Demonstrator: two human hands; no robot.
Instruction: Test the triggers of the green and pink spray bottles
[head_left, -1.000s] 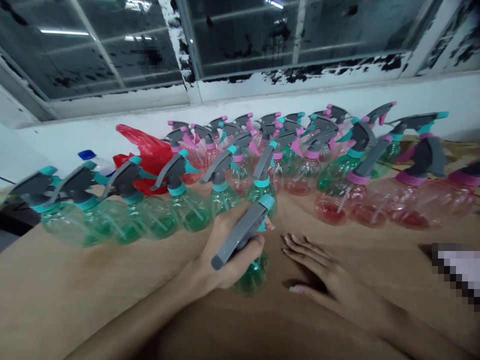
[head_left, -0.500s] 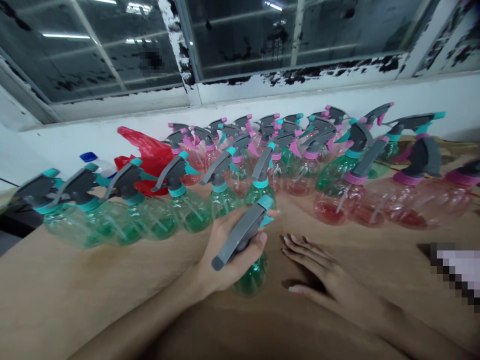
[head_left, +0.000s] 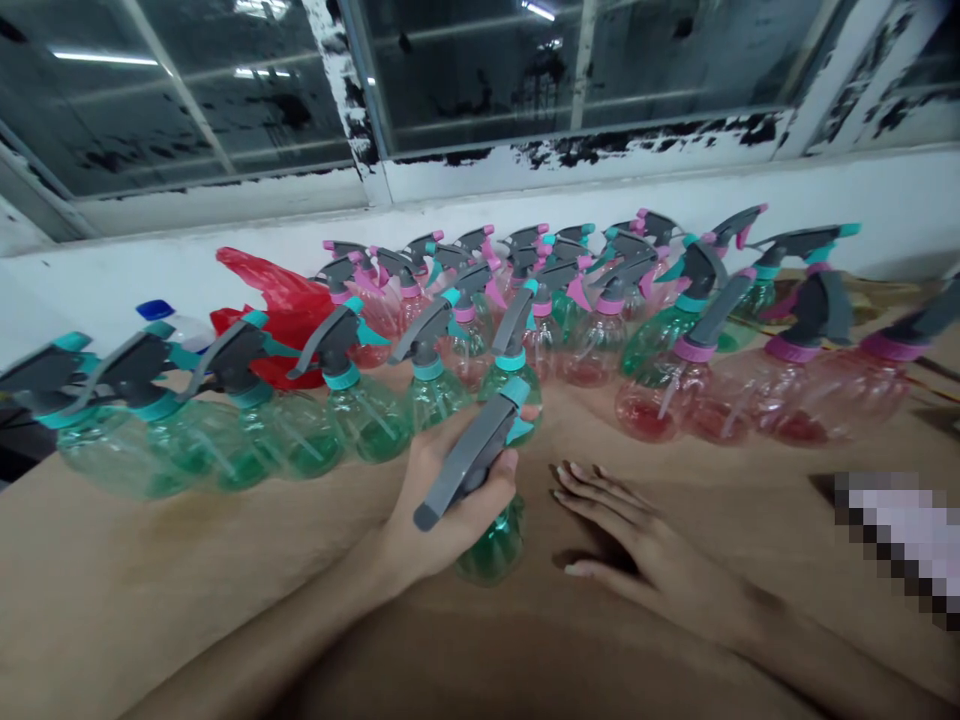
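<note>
Bottle: we are gripping a green spray bottle [head_left: 491, 545] near the neck, its base seemingly resting on the tabletop [head_left: 187, 580], just in front of the teal-collared bottles [head_left: 375, 425].
Left hand: our left hand [head_left: 439, 500] is curling around it below the gray spray head [head_left: 469, 455], thumb on the near side; fingertips are partly hiding, so we cannot tell how hard they are pressing.
Right hand: our right hand [head_left: 630, 520] is lying flat, fingers loosely spread, holding nothing.
Teal trigger: with fingers sitting so near the teal trigger [head_left: 519, 428], we could be risking an accidental squirt.
Neighbors: bulbous bases are crowding close, so a sideways nudge might be tipping one into the next.
Plastic: clear, glossy, rounded walls are showing green or pink tints; smoothness could be inviting a slip.
Bag: thin red plastic [head_left: 285, 310] is crumpling into peaks behind the row.
Wood: smooth tan grain is spreading beneath us.
</note>
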